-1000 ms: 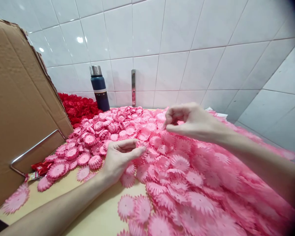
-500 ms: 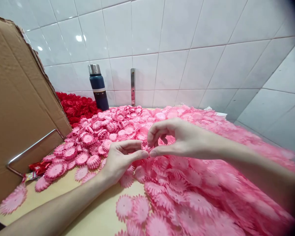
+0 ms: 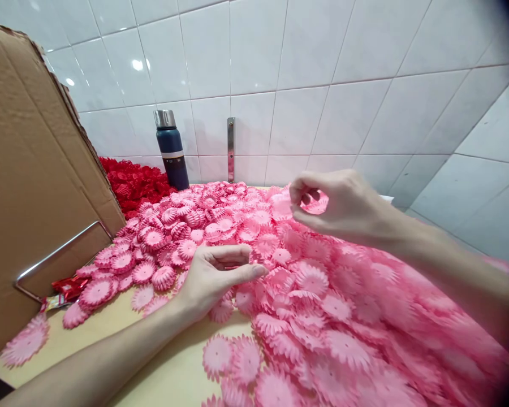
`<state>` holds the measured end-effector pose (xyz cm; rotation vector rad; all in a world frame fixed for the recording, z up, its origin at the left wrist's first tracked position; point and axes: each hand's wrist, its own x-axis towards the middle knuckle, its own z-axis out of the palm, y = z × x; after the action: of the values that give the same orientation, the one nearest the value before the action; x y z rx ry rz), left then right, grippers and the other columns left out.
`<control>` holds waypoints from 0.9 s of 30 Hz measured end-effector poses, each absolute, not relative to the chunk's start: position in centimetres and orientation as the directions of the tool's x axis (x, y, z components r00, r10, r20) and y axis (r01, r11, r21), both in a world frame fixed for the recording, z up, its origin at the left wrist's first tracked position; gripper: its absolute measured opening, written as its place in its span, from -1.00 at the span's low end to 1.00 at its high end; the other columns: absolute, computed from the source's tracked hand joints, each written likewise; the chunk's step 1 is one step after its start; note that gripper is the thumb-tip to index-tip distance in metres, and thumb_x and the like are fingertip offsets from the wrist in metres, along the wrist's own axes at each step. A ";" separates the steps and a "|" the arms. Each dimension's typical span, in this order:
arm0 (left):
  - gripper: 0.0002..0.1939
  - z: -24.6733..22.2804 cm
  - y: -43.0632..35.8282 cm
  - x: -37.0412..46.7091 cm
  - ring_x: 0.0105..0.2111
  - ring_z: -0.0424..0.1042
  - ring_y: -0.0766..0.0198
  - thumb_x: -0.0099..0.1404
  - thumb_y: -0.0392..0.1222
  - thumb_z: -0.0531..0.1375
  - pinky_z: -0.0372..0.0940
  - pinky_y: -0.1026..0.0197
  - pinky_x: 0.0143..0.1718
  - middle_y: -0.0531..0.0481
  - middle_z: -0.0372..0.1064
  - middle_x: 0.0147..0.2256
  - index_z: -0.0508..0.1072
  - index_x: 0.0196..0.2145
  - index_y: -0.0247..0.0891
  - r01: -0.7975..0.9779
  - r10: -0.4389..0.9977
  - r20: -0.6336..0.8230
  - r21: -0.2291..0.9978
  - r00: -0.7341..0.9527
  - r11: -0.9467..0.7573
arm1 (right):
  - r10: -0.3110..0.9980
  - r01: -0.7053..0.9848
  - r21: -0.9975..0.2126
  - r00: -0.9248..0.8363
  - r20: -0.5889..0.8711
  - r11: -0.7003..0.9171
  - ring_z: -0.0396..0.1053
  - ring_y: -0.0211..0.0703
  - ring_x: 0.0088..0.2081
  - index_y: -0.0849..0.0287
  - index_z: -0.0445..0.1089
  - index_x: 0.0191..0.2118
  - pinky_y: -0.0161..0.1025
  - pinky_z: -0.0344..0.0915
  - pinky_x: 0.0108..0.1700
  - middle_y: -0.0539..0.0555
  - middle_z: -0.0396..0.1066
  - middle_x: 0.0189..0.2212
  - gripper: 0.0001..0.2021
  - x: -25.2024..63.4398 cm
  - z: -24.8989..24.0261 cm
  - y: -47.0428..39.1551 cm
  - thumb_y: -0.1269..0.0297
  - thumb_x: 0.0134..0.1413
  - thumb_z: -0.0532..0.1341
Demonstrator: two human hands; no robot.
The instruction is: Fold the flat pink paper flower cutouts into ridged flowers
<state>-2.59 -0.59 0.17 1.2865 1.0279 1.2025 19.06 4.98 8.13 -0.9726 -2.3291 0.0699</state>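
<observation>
My left hand (image 3: pixel 214 280) rests low over the pink pile, its thumb apart from the fingers and nothing visible between them. Higher and to the right, my right hand (image 3: pixel 335 206) is raised with thumb and index finger curled together. At its fingertips is a pale pink scalloped petal disc (image 3: pixel 281 207), slightly blurred; exactly how it is pinched is hard to see. Beneath both hands spreads a heap of pink scalloped petal discs (image 3: pixel 314 280), many with a small centre hole. Tighter, cupped pink petal pieces (image 3: pixel 153 238) lie left of my left hand.
A dark blue bottle (image 3: pixel 173 158) with a steel cap stands by the tiled wall (image 3: pixel 250 51). Red petals (image 3: pixel 136 183) are heaped behind a cardboard sheet (image 3: pixel 38 186). A bent metal rod (image 3: pixel 61 251) and a red wrapper (image 3: pixel 71 287) sit at the left of the yellowish tabletop (image 3: pixel 161 367).
My hands have come apart. The right one has moved up and to the right, away from the left. My left hand's thumb and fingers have parted, while its arm stays nearly in place.
</observation>
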 end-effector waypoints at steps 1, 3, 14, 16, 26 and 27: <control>-0.71 0.2 -0.6 -2.6 -0.42 0.51 0.25 -0.08 -0.21 0.42 0.43 0.26 -0.35 -0.05 0.56 -0.39 0.60 -0.33 -0.30 -0.074 0.988 0.093 0.994 0.121 -0.084 | 0.670 0.663 -0.239 -0.531 0.518 0.710 0.30 -0.12 -0.37 0.15 0.31 -0.39 -0.16 0.22 -0.33 0.09 0.37 -0.42 -0.93 19.4 8.3 5.1 0.39 -0.06 0.21; -0.67 0.2 -0.6 -2.5 -0.41 0.51 0.29 -0.06 -0.23 0.41 0.43 0.29 -0.35 -0.02 0.56 -0.38 0.58 -0.26 -0.25 -0.119 0.990 0.097 0.989 0.106 -0.084 | 0.695 0.698 -0.231 -0.507 0.510 0.678 0.32 -0.01 -0.26 0.13 0.36 -0.35 -0.09 0.22 -0.25 0.14 0.40 -0.31 -0.89 19.6 8.7 5.0 0.29 -0.06 0.26; -0.72 -0.6 0.2 -2.6 -0.47 0.51 0.33 0.01 -0.23 0.39 0.43 0.32 -0.39 -0.02 0.56 -0.41 0.56 -0.27 -0.26 -0.254 0.992 0.098 0.964 0.079 -0.075 | 0.698 0.409 -0.745 -0.708 0.105 0.527 0.43 -0.20 -0.33 0.19 0.38 -0.35 -0.26 0.33 -0.31 0.05 0.48 -0.38 -0.94 16.4 8.0 2.7 0.37 -0.01 0.22; -0.73 -0.6 0.2 -2.6 -0.45 0.51 0.34 0.01 -0.23 0.39 0.43 0.34 -0.39 -0.03 0.57 -0.37 0.56 -0.28 -0.27 -0.258 0.992 0.097 0.963 0.083 -0.073 | 0.696 0.391 -0.781 -0.714 0.076 0.486 0.43 -0.19 -0.33 0.19 0.36 -0.35 -0.26 0.33 -0.31 0.05 0.47 -0.37 -0.93 16.1 7.7 2.7 0.34 0.00 0.23; -0.65 -0.8 0.2 -2.8 -0.42 0.53 0.31 -0.03 -0.28 0.41 0.45 0.30 -0.33 -0.02 0.56 -0.38 0.54 -0.22 -0.25 -0.278 0.989 0.089 0.959 0.121 -0.052 | 0.754 0.304 -0.888 -0.653 0.070 0.346 0.30 -0.32 -0.50 0.19 0.23 -0.45 -0.35 0.20 -0.50 -0.01 0.37 -0.53 -0.86 15.8 7.0 2.9 0.48 -0.14 0.24; -0.63 -0.8 0.2 -2.8 -0.41 0.54 0.29 -0.04 -0.29 0.41 0.45 0.30 -0.32 -0.02 0.57 -0.39 0.54 -0.21 -0.26 -0.271 0.987 0.088 0.961 0.133 -0.049 | 0.754 0.296 -0.894 -0.654 0.067 0.336 0.30 -0.31 -0.49 0.19 0.22 -0.45 -0.35 0.20 -0.49 -0.01 0.37 -0.53 -0.85 15.8 7.0 3.0 0.48 -0.14 0.24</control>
<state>-2.76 0.17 -0.80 1.1221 0.8722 1.2677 15.80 3.02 6.95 -0.9184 -2.1289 1.2778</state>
